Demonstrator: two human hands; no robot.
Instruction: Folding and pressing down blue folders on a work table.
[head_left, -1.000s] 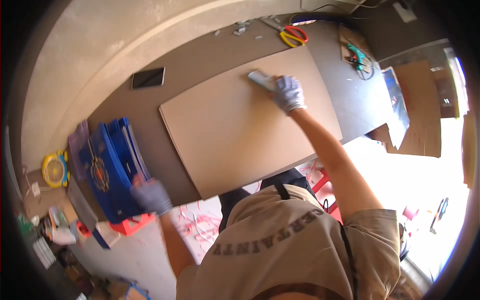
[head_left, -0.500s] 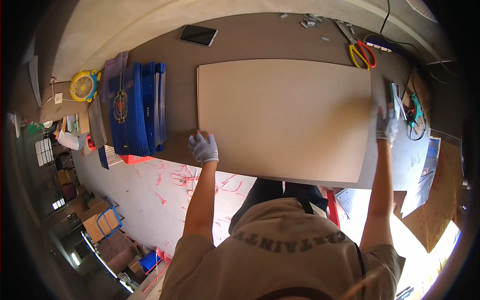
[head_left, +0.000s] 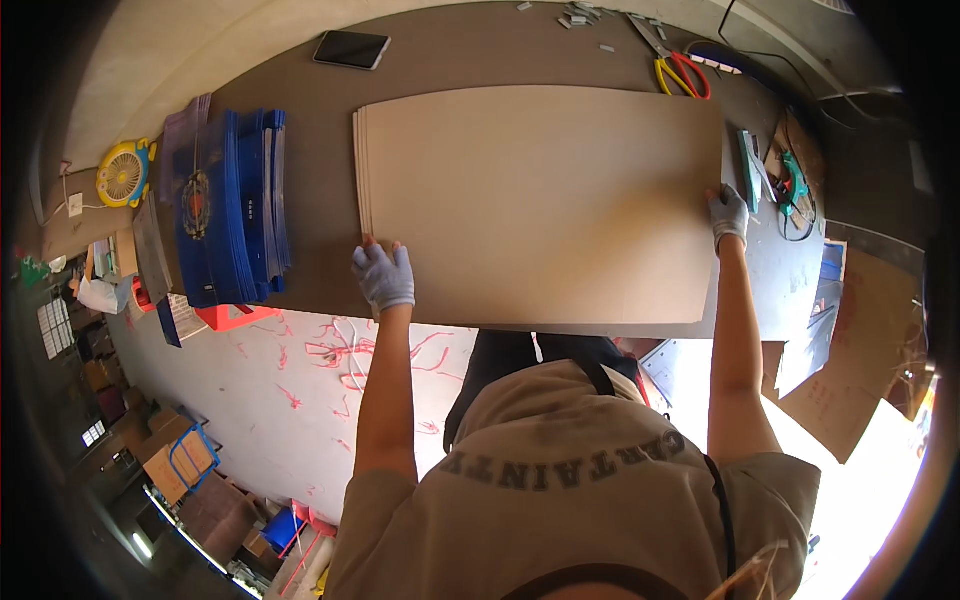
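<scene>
A stack of large tan cardboard sheets [head_left: 540, 200] lies flat on the table in front of me, its layers slightly staggered along the left edge. My left hand [head_left: 384, 275], in a pale glove with bare fingertips showing, rests at the lower left edge of the stack with its fingers apart. At the opposite edge, my gloved right hand [head_left: 729, 215] is closed on the rim of the cardboard, its fingers curled together. The undersides of the sheets are hidden.
Folded blue printed sheets [head_left: 215, 215] stand stacked at the left, beside a yellow fan [head_left: 124, 173]. A phone [head_left: 351, 50] and scissors [head_left: 682, 76] lie toward the back. Right of the cardboard are a stapler-like tool [head_left: 749, 170] and a green-handled tool [head_left: 795, 185].
My right hand has come in from beside the cardboard to its right edge. More staggered layers show along the left edge. The whole view has shifted.
</scene>
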